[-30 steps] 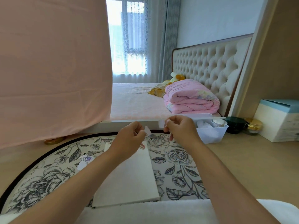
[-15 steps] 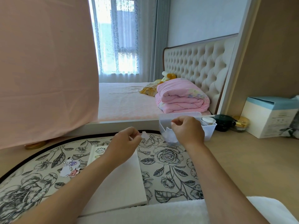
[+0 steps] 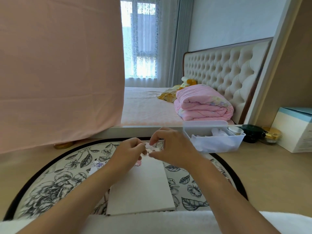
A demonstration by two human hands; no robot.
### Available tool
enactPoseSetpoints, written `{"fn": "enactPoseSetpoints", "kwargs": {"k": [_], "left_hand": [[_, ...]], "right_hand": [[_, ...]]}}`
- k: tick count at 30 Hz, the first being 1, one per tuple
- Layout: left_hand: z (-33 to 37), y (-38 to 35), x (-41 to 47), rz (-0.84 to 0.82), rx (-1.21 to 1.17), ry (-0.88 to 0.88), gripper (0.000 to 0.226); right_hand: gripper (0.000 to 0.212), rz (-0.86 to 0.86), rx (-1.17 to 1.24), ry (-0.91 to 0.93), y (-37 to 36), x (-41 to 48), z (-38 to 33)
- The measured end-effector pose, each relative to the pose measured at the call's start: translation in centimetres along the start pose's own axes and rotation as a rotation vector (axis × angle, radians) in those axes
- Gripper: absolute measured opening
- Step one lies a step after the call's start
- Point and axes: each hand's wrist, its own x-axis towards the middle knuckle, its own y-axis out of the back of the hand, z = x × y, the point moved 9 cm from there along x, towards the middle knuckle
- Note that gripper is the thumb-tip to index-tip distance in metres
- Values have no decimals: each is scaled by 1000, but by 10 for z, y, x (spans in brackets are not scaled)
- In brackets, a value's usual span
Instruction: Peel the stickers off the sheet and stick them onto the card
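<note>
Head view shows a small pale sticker (image 3: 149,148) held in the air over the far end of the white card (image 3: 140,188), between the two hands. The left hand (image 3: 128,153) has its fingers curled and pinches the sticker's left edge. The right hand (image 3: 171,149) curves its forefinger above the sticker and its thumb below it; the blur makes it hard to tell whether they touch it. The card lies flat on a round flowered mat (image 3: 50,179), its near edge beside a white towel (image 3: 152,223). Loose stickers (image 3: 96,165) lie on the mat just left of the card. Right of the hands a clear plastic bin (image 3: 236,141) holds white scraps, with a dark jar (image 3: 251,133), a gold jar (image 3: 271,135) and a white and blue box (image 3: 295,132) beyond it. A pink cloth (image 3: 59,68) hangs at left, and a folded pink quilt (image 3: 202,103) sits on the bed (image 3: 145,105) behind.
</note>
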Motion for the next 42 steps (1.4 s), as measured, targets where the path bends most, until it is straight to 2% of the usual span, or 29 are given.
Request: {"fn": "enactPoseSetpoints", "kwargs": {"k": [8,14,17,20,25,30,36,38,40,42], "left_hand": [[-16,18,-11,-18,-82,89,17],[-21,15,-9,-92,-223,159,20],[-25,8,-7,-171,-283,219,37],[-26,11,-5,-165,-405,250,36],[-21,26,-10,-41,-237,96,10],[-18,30,-8,-6,-153,11,9],[-19,33,-8,54,-108,-53,12],[-18,34,-8,80,-110,-71,12],[-19,34,-8,82,-108,-74,12],[-19,33,-8,73,-100,-80,11]], "right_hand": [[9,101,-33,84,-17,-6,-23],[11,166,103,62,-19,-4,-17],[11,186,123,36,-19,-3,-14],[11,197,160,-27,-18,-2,-7],[15,19,589,-290,-37,-4,5],[18,-11,652,-328,-42,-6,6],[7,45,750,-387,-42,-6,11],[17,63,776,-385,-40,-4,11],[23,80,743,-367,-37,-3,12],[15,80,684,-334,-35,-2,11]]}}
